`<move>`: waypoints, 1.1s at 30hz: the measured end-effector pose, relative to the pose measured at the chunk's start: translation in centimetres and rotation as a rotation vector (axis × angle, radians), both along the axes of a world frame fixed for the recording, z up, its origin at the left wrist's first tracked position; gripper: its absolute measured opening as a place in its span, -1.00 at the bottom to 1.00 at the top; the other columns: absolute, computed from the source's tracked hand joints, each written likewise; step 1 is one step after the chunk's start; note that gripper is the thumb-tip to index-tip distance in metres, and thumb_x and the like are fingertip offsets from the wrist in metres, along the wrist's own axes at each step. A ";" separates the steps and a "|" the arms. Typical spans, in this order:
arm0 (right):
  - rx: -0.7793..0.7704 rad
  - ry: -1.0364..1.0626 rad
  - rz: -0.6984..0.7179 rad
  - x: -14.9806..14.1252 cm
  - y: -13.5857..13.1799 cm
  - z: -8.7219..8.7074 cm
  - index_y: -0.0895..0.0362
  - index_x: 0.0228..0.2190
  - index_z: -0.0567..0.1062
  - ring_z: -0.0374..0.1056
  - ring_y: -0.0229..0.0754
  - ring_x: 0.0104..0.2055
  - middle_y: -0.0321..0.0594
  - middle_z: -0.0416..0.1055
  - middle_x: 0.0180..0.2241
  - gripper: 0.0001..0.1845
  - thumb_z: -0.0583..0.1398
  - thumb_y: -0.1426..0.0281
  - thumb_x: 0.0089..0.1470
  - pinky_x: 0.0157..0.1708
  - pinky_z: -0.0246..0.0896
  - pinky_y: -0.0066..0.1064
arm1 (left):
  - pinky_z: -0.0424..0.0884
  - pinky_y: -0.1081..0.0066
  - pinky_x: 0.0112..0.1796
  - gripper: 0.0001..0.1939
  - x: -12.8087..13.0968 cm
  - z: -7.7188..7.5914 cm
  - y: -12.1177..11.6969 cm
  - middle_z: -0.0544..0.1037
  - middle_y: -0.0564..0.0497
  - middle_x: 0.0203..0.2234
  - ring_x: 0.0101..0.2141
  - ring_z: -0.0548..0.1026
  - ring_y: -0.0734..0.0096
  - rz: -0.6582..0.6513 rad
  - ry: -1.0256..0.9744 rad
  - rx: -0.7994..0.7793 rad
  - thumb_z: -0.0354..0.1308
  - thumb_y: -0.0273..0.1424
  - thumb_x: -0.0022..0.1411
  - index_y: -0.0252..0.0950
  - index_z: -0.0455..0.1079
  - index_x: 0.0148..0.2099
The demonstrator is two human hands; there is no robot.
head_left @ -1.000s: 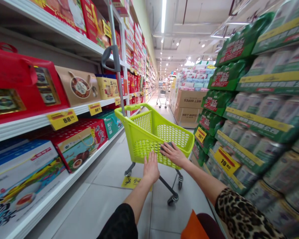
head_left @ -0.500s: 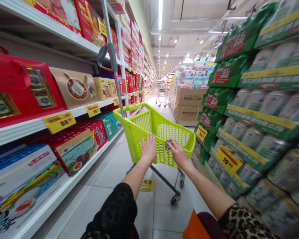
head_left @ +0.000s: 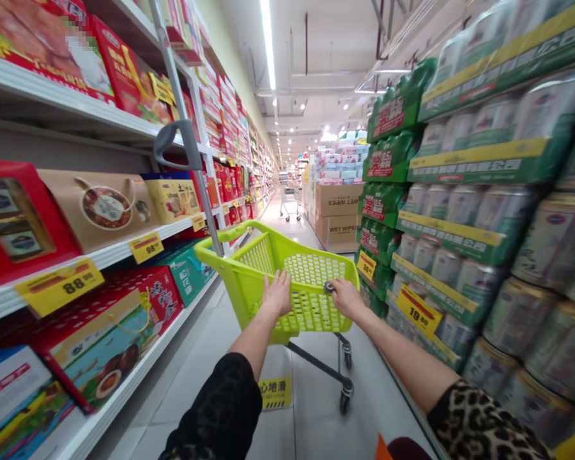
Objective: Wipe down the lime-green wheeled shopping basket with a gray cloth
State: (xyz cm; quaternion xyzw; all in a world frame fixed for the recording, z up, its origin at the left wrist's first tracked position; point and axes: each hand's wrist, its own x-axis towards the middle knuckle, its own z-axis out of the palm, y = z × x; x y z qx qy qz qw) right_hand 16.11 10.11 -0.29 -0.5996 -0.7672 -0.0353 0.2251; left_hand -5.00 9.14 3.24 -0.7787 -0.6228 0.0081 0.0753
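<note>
The head camera looks down both bare forearms to a lime-green plastic shopping trolley [head_left: 306, 275] with a mesh basket, which stands on the tiled aisle floor [head_left: 311, 434] just ahead of the person. The left hand [head_left: 276, 292] lies open and flat against the basket's rear wall, fingers spread and holding nothing. The right hand [head_left: 347, 297] rests near the wall's right end with its fingers loosely bent. Its fingertips [head_left: 338, 287] are just beside a small grey round object [head_left: 328, 287] on the mesh. What that object is, and whether the hand has hold of it, I cannot tell.

A leopard-print sleeve [head_left: 479, 421] covers the right arm, and a dark sleeve [head_left: 215, 402] covers the left. A grey pole with a looped handle [head_left: 173, 144] rises from the trolley's left side. Boxed gift sets [head_left: 100, 217] fill the white shelves on the left, and green-wrapped can multipacks [head_left: 508, 211] are stacked on the right.

Compared with half a second ago, the trolley sits further left in the view and the pole leans more steeply. The yellow floor sign [head_left: 275, 393] now shows below the basket, further down the view, and the orange item [head_left: 381, 447] at the bottom edge has shrunk to a sliver.
</note>
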 end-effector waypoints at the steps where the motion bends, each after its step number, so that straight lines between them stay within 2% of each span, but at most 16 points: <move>1: -0.003 -0.001 0.016 -0.7 0.3 0.3 0.12 -0.06 0.43 0.28 -0.12 -0.10 -0.13 0.39 -0.10 -0.57 0.00 0.53 0.05 -0.08 0.10 -0.40 | -0.25 -0.11 0.18 -0.16 0.2 0.1 0.2 -0.14 -0.12 0.30 0.28 -0.17 0.17 -0.001 0.006 -0.020 0.04 -0.41 -0.01 -0.35 -0.17 0.31; 3: 0.000 -0.003 0.026 -1.1 0.7 0.4 0.08 -0.04 0.43 0.28 -0.14 -0.13 -0.15 0.38 -0.09 -0.55 -0.01 0.55 0.05 -0.11 0.10 -0.40 | -0.21 -0.13 0.17 -0.16 0.3 -0.1 0.5 -0.08 -0.15 0.28 0.27 -0.13 0.14 0.007 0.017 -0.046 0.05 -0.40 -0.05 -0.37 -0.12 0.30; 6: -0.007 -0.026 -0.077 0.8 1.3 -0.2 0.06 -0.08 0.46 0.29 -0.12 -0.12 -0.14 0.40 -0.10 -0.55 -0.02 0.56 0.06 -0.11 0.11 -0.38 | -0.23 -0.12 0.17 -0.14 0.2 -0.7 0.5 -0.08 -0.15 0.28 0.27 -0.16 0.16 0.016 0.015 -0.028 0.05 -0.37 -0.07 -0.41 -0.11 0.30; 9: -0.017 -0.033 -0.207 3.3 1.5 -1.1 0.15 -0.06 0.45 0.27 -0.05 -0.06 -0.03 0.37 -0.04 -0.53 -0.05 0.60 0.07 -0.08 0.11 -0.32 | -0.25 -0.08 0.19 -0.11 -0.1 -1.2 0.2 -0.09 -0.15 0.29 0.28 -0.19 0.16 0.028 0.010 -0.019 0.03 -0.36 -0.09 -0.45 -0.13 0.30; 11: -0.009 -0.029 -0.213 3.2 1.4 -1.8 0.17 0.00 0.41 0.23 -0.03 0.02 -0.02 0.32 0.04 -0.48 -0.06 0.64 0.04 -0.02 0.08 -0.29 | -0.26 -0.07 0.19 -0.09 -0.1 -1.5 0.0 -0.10 -0.15 0.29 0.28 -0.21 0.14 0.038 0.011 -0.010 0.03 -0.35 -0.10 -0.46 -0.15 0.30; 14: 0.053 -0.005 -0.153 0.1 1.1 -2.2 0.11 0.02 0.40 0.11 -0.03 0.15 -0.13 0.28 0.09 -0.43 -0.05 0.68 0.02 0.09 -0.01 -0.27 | -0.25 -0.10 0.18 -0.08 -0.2 -1.6 -0.3 -0.14 -0.13 0.29 0.28 -0.24 0.12 0.055 0.012 -0.012 0.02 -0.33 -0.11 -0.46 -0.17 0.31; 18: 0.175 0.077 -0.042 -5.5 0.2 -2.0 0.11 -0.03 0.44 0.12 -0.02 0.13 -0.19 0.35 0.04 -0.51 -0.03 0.63 0.06 0.10 -0.03 -0.21 | -0.26 -0.11 0.17 -0.05 -0.4 -1.5 -1.2 -0.18 -0.10 0.30 0.28 -0.25 0.14 0.073 0.031 -0.021 0.04 -0.31 -0.12 -0.43 -0.19 0.32; 21: 0.273 0.127 0.025 -7.0 -0.9 -2.3 0.13 -0.07 0.46 0.11 0.02 0.12 -0.17 0.35 0.04 -0.63 0.05 0.49 0.08 0.11 -0.04 -0.13 | -0.26 -0.11 0.17 -0.06 -0.8 -1.3 -1.9 -0.18 -0.08 0.30 0.28 -0.25 0.17 0.075 0.065 -0.027 0.04 -0.33 -0.11 -0.41 -0.20 0.32; 24: 0.365 0.145 0.036 -5.6 -2.1 -3.7 0.14 -0.04 0.43 0.04 0.04 0.17 -0.14 0.27 0.11 -0.62 0.06 0.44 0.08 0.09 -0.02 -0.07 | -0.25 -0.13 0.17 -0.06 -1.1 -0.9 -2.7 -0.17 -0.10 0.30 0.28 -0.23 0.15 0.070 0.086 -0.047 0.06 -0.35 -0.10 -0.41 -0.21 0.32; 28: 0.418 0.101 0.095 -1.6 -3.7 -5.1 0.23 -0.05 0.43 0.01 0.00 0.18 -0.05 0.25 0.11 -0.54 0.01 0.61 0.00 0.08 0.05 -0.11 | -0.23 -0.15 0.16 -0.10 -0.9 -0.4 -3.5 -0.14 -0.14 0.29 0.28 -0.20 0.12 0.052 0.082 -0.050 0.07 -0.36 -0.05 -0.39 -0.19 0.32; 31: 0.423 0.125 0.124 0.6 -4.4 -4.9 0.24 -0.09 0.46 0.09 -0.02 0.11 0.01 0.28 0.06 -0.58 0.01 0.59 0.01 0.07 0.10 -0.13 | -0.23 -0.16 0.15 -0.11 -0.3 -0.5 -3.8 -0.15 -0.17 0.29 0.28 -0.21 0.09 0.045 0.071 -0.044 0.10 -0.34 -0.03 -0.36 -0.18 0.32; 33: 0.426 0.170 0.122 1.1 -4.6 -4.5 0.21 -0.11 0.47 0.14 -0.02 0.05 0.01 0.31 0.02 -0.62 0.03 0.53 0.04 0.04 0.13 -0.14 | -0.22 -0.15 0.15 -0.08 0.1 -0.8 -4.1 -0.16 -0.18 0.30 0.28 -0.23 0.08 0.039 0.056 -0.041 0.12 -0.33 -0.04 -0.36 -0.20 0.32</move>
